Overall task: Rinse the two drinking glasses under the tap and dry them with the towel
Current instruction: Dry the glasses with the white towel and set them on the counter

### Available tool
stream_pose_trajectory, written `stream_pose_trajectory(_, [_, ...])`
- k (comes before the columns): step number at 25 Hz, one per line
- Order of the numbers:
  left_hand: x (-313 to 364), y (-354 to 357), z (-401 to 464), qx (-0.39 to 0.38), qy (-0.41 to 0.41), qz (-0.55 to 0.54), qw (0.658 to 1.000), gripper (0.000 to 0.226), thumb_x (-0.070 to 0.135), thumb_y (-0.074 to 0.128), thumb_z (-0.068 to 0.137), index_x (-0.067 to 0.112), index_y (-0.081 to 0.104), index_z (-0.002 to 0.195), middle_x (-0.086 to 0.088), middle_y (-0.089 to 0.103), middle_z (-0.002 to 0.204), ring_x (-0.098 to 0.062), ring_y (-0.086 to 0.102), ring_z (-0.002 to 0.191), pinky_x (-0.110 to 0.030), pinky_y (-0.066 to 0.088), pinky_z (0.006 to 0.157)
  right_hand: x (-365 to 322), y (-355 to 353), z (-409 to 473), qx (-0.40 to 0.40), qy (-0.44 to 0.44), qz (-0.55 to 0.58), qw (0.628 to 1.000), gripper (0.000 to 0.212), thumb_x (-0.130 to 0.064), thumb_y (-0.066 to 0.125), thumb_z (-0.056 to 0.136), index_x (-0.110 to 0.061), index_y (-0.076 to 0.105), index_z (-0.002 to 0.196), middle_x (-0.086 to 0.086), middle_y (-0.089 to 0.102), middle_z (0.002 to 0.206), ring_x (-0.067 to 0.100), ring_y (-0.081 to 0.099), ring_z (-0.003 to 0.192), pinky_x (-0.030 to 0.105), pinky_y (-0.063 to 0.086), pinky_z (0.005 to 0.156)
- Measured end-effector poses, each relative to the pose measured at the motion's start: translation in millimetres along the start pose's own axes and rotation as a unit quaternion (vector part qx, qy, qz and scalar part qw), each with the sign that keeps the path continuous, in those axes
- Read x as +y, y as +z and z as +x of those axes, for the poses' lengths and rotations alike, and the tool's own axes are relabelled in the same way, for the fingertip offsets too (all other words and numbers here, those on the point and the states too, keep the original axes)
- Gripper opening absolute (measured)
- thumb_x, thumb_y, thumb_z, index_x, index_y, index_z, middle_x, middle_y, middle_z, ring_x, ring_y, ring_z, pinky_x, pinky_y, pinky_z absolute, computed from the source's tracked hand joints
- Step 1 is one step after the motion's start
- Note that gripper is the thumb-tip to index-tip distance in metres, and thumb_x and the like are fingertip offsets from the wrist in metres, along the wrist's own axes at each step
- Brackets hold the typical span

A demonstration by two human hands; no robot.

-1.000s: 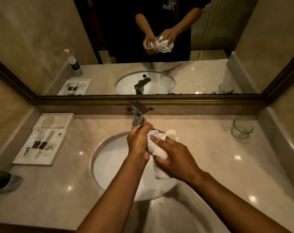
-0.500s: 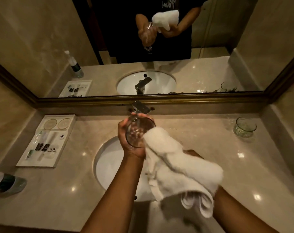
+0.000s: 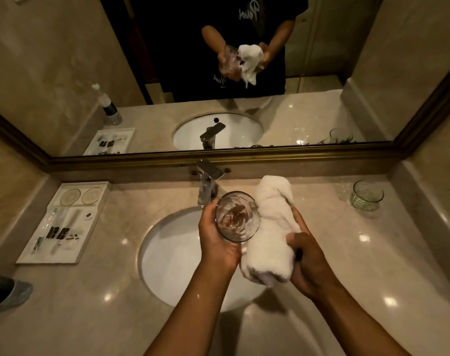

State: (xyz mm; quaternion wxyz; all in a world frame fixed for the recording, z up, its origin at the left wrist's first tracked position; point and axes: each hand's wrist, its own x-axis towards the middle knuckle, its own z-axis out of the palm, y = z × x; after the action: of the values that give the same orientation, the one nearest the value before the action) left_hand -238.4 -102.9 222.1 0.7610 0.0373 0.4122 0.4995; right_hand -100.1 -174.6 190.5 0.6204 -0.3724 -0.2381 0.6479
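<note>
My left hand (image 3: 217,240) grips a clear drinking glass (image 3: 236,217) over the white sink (image 3: 165,255), its open mouth tilted toward me. My right hand (image 3: 306,263) holds a bunched white towel (image 3: 272,227) just right of the glass, the cloth touching the glass's side. The second glass (image 3: 367,195) stands upright on the counter at the far right, apart from both hands. The chrome tap (image 3: 208,181) sits behind the sink; I see no water running from it.
A white amenity tray (image 3: 62,222) with small packets lies on the marble counter (image 3: 347,253) at the left. A bottle (image 3: 5,291) lies at the left edge. A framed mirror (image 3: 218,158) runs along the back wall.
The towel has come off the glass: earlier both hands rubbed it wrapped around the glass. Now the bare glass is in my left hand and the towel is bunched beside it.
</note>
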Motion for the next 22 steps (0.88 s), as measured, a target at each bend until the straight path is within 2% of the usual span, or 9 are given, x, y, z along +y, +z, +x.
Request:
stream_pose_trajectory(3, [-6.2, -11.3, 6.4, 0.019, 0.125, 0.133, 0.983, 0.031, 0.029, 0.049, 0.104, 0.014, 0.074, 0.113, -0.015, 0.075, 0.118, -0.036, 0.068, 0.114, -0.051, 0.054, 0.101, -4.8, 4.2, 0.5, -0.001, -0.014, -0.017, 1.000, 0.100, -0.046, 0.090, 0.057, -0.015, 0.045, 0.141, 0.012, 0.066, 0.130, 0.028, 0.066, 0.115, 0.033, 0.057, 0.084])
stream_pose_trajectory(5, [-8.3, -17.9, 4.7, 0.012, 0.262, 0.258, 0.930, 0.027, 0.018, 0.046, 0.107, 0.024, 0.070, 0.119, -0.003, 0.072, 0.121, -0.026, 0.067, 0.116, -0.045, 0.057, 0.099, -6.4, 7.0, 1.1, 0.004, -0.024, -0.011, 1.000, 0.106, -0.052, 0.090, 0.056, -0.009, 0.044, 0.141, 0.016, 0.065, 0.129, 0.029, 0.066, 0.114, 0.034, 0.057, 0.084])
stream_pose_trajectory(7, [-3.0, -17.4, -2.6, -0.014, 0.406, 0.364, 0.838, 0.031, 0.007, 0.047, 0.104, 0.027, 0.067, 0.119, 0.005, 0.066, 0.120, -0.009, 0.064, 0.113, -0.033, 0.057, 0.096, -8.1, 6.2, 1.4, 0.022, -0.003, 0.017, 1.000, 0.112, -0.049, 0.093, 0.052, -0.002, 0.043, 0.141, 0.023, 0.064, 0.128, 0.032, 0.068, 0.109, 0.037, 0.058, 0.080])
stream_pose_trajectory(10, [6.7, -21.7, -7.1, -0.107, 0.555, 0.539, 0.625, 0.023, 0.010, 0.057, 0.095, 0.014, 0.074, 0.110, -0.002, 0.061, 0.120, -0.003, 0.059, 0.113, -0.021, 0.054, 0.093, -9.3, -0.2, -0.3, 0.036, 0.039, 0.088, 0.995, 0.108, -0.040, 0.096, 0.050, 0.000, 0.048, 0.139, 0.027, 0.063, 0.128, 0.036, 0.068, 0.109, 0.040, 0.059, 0.079])
stream_pose_trajectory(12, [9.9, -23.9, -10.4, -0.126, 0.552, 0.632, 0.529, 0.024, 0.009, 0.059, 0.092, 0.008, 0.076, 0.109, -0.011, 0.062, 0.129, -0.017, 0.061, 0.117, -0.023, 0.053, 0.098, -7.8, -3.6, 0.5, 0.042, 0.044, 0.113, 0.992, 0.105, -0.036, 0.096, 0.052, -0.002, 0.049, 0.139, 0.027, 0.061, 0.130, 0.039, 0.065, 0.113, 0.044, 0.058, 0.084])
stream_pose_trajectory(15, [11.1, -21.9, -21.9, -0.171, 0.408, 0.747, 0.496, 0.040, 0.019, 0.054, 0.086, 0.016, 0.066, 0.124, -0.002, 0.030, 0.163, -0.019, 0.041, 0.142, -0.013, 0.034, 0.111, -4.8, -7.9, 2.9, 0.047, 0.034, 0.129, 0.990, 0.100, -0.033, 0.093, 0.057, -0.004, 0.048, 0.141, 0.027, 0.059, 0.134, 0.042, 0.059, 0.121, 0.049, 0.054, 0.093])
stream_pose_trajectory(17, [14.4, -19.5, -22.8, -0.199, 0.356, 0.787, 0.463, 0.040, 0.041, 0.053, 0.088, 0.025, 0.061, 0.123, 0.014, 0.003, 0.170, -0.014, 0.014, 0.154, -0.022, 0.035, 0.111, -4.5, -11.6, 3.7, 0.030, 0.033, 0.131, 0.990, 0.092, -0.031, 0.089, 0.065, -0.004, 0.047, 0.142, 0.027, 0.057, 0.136, 0.043, 0.056, 0.125, 0.052, 0.050, 0.099])
stream_pose_trajectory(20, [21.5, -14.9, -16.5, -0.235, 0.416, 0.795, 0.373, 0.030, 0.051, 0.054, 0.095, 0.026, 0.066, 0.106, 0.009, 0.028, 0.165, -0.021, 0.016, 0.153, -0.042, 0.050, 0.106, -7.9, -17.5, 3.6, 0.030, 0.043, 0.116, 0.992, 0.089, -0.034, 0.087, 0.068, -0.004, 0.047, 0.142, 0.028, 0.056, 0.137, 0.045, 0.053, 0.128, 0.057, 0.043, 0.106])
stream_pose_trajectory(22, [22.5, -12.1, -12.3, -0.256, 0.454, 0.766, 0.377, 0.025, 0.044, 0.059, 0.096, 0.023, 0.070, 0.103, 0.004, 0.057, 0.144, -0.027, 0.028, 0.149, -0.048, 0.051, 0.105, -13.3, -18.5, 5.3, 0.047, 0.017, 0.071, 0.996, 0.085, -0.037, 0.087, 0.067, -0.007, 0.052, 0.138, 0.024, 0.060, 0.133, 0.042, 0.057, 0.124, 0.058, 0.042, 0.107])
